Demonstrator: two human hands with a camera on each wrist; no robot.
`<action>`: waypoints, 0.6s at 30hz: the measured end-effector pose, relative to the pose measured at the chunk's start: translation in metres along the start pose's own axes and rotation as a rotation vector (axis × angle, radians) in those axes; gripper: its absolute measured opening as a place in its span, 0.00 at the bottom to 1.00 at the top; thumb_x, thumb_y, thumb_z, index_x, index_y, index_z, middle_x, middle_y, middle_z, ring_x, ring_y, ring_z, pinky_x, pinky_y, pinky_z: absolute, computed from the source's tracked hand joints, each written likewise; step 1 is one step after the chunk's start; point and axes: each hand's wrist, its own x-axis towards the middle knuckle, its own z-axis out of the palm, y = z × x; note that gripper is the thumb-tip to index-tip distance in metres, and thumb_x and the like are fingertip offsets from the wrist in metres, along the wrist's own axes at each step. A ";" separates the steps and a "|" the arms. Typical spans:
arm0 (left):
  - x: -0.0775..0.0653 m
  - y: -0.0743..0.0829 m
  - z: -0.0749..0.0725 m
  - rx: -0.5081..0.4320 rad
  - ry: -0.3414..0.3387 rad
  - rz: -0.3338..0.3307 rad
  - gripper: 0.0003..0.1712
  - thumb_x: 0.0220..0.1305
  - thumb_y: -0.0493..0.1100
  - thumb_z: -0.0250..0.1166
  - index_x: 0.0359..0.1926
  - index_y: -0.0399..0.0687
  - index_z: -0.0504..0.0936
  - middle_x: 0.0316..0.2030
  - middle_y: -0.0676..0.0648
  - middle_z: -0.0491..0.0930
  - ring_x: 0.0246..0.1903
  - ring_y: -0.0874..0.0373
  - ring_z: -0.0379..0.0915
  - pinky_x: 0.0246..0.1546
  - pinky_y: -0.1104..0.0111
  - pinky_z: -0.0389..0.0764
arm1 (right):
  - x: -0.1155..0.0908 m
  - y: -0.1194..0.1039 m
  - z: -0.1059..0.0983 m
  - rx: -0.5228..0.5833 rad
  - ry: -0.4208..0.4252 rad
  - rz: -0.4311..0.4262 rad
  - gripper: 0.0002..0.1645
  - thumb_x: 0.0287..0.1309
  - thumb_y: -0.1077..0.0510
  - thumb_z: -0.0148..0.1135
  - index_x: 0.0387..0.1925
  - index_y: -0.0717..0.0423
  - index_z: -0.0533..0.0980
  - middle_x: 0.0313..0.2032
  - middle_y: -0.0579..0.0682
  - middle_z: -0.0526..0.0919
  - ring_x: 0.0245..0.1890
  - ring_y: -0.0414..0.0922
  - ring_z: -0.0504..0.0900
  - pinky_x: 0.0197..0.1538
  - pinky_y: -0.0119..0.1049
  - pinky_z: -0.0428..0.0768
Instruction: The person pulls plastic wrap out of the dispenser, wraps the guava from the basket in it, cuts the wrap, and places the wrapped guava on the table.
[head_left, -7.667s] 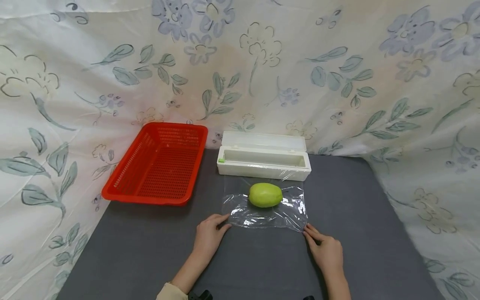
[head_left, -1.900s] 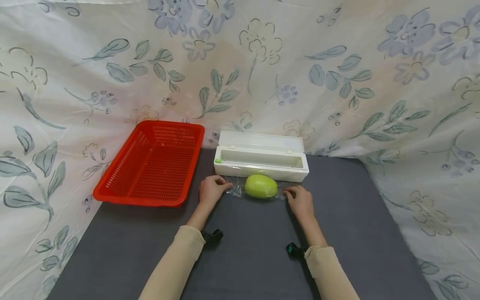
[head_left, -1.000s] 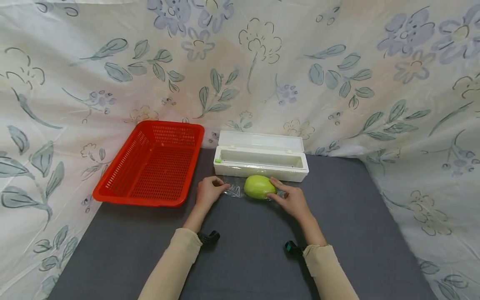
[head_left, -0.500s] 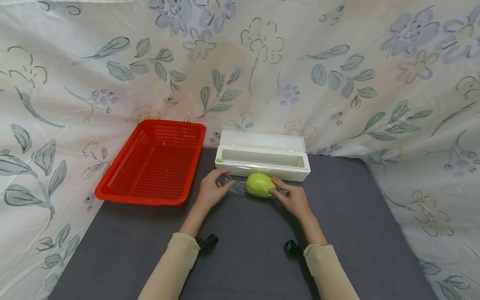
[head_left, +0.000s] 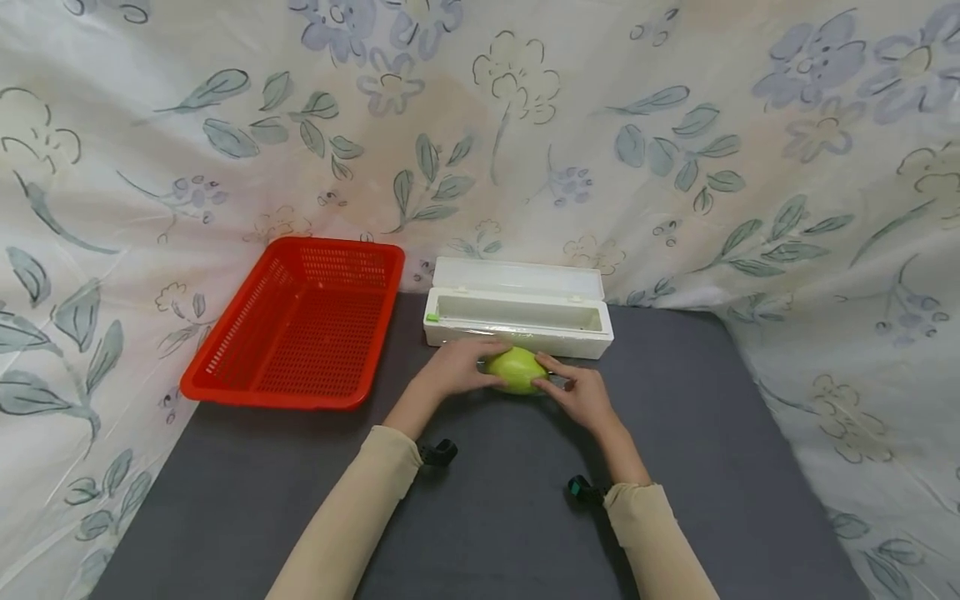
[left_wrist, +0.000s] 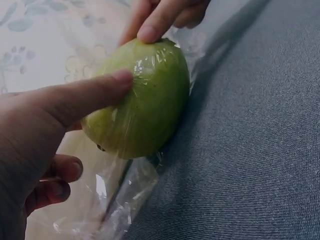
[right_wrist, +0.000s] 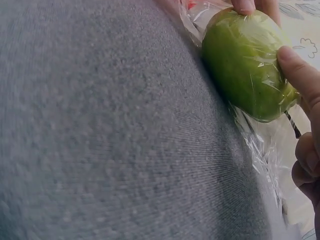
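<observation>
A green mango (head_left: 519, 372) lies on the grey cloth just in front of the white box, wrapped in clear cling film. My left hand (head_left: 457, 367) holds its left end between thumb and fingers. From the other side my right hand (head_left: 587, 397) grips the right end the same way. Up close in the left wrist view, the film stretches tight and shiny over the mango (left_wrist: 150, 107), and a loose tail of cling film (left_wrist: 132, 195) trails from its near end. More crumpled film (right_wrist: 262, 150) hangs off the other end in the right wrist view.
Behind the mango stands a long white cling film box (head_left: 517, 340), its lid (head_left: 517, 278) raised and a small green piece on its left edge. A red plastic basket (head_left: 273, 398) sits to the left. Floral cloth (head_left: 480, 150) hangs at the back and sides.
Earlier the mango lay on spread film, whose edge was then brought up to it. Afterwards my right hand took the right end; my left has just moved right from the film tail onto the mango.
</observation>
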 end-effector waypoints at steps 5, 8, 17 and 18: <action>0.001 -0.010 0.003 -0.137 0.028 0.015 0.39 0.63 0.61 0.77 0.71 0.56 0.81 0.68 0.50 0.80 0.66 0.53 0.77 0.68 0.57 0.76 | 0.001 -0.002 0.003 0.070 -0.004 0.050 0.28 0.62 0.56 0.77 0.64 0.51 0.84 0.61 0.54 0.86 0.07 0.28 0.54 0.15 0.32 0.64; 0.000 -0.013 0.003 -0.190 0.029 -0.008 0.38 0.62 0.62 0.77 0.71 0.56 0.81 0.68 0.49 0.80 0.66 0.52 0.77 0.67 0.56 0.77 | 0.004 -0.004 0.003 0.094 -0.015 0.072 0.27 0.65 0.56 0.76 0.64 0.52 0.84 0.61 0.55 0.86 0.06 0.29 0.57 0.16 0.32 0.66; 0.003 -0.016 0.004 -0.315 0.025 -0.079 0.36 0.63 0.61 0.77 0.69 0.54 0.83 0.65 0.48 0.83 0.64 0.51 0.79 0.67 0.55 0.77 | 0.009 -0.010 0.007 0.090 0.128 0.065 0.23 0.60 0.58 0.79 0.58 0.54 0.87 0.25 0.58 0.89 0.08 0.27 0.58 0.16 0.28 0.62; 0.003 -0.016 0.004 -0.324 0.022 -0.083 0.36 0.63 0.61 0.77 0.69 0.54 0.83 0.65 0.48 0.83 0.64 0.51 0.79 0.67 0.55 0.77 | 0.009 -0.012 0.008 0.076 0.163 0.021 0.23 0.58 0.59 0.80 0.56 0.55 0.88 0.25 0.58 0.90 0.08 0.28 0.58 0.16 0.27 0.62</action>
